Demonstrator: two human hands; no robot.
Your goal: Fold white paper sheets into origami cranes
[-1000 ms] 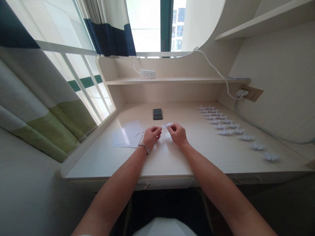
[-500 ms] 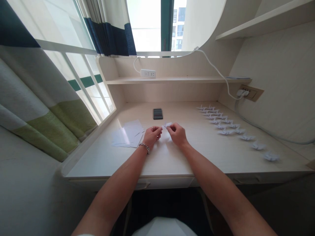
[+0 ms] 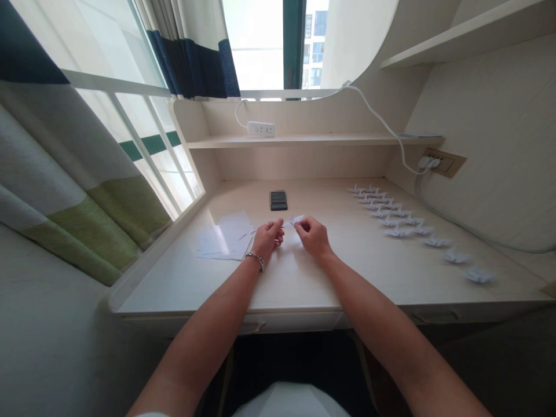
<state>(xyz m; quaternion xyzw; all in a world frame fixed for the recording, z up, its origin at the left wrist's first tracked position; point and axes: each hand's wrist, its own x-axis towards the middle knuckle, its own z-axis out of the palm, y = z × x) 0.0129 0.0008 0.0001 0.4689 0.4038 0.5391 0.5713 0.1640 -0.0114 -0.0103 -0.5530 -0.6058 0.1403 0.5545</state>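
While the right hand [image 3: 314,234] pinches small white folded paper [image 3: 297,219], the left hand [image 3: 268,237], at its eight o'clock, has spread its grip slightly, likely leaving one-handed support.

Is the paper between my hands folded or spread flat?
Folded: the paper in your right hand looks small and angular; creases are too small to tell.

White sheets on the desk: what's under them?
The white sheets overlap; lower ones show only as edges and corners. Desk surface shows around them. What lies under their middle is covered, and the number of sheets can't be told.
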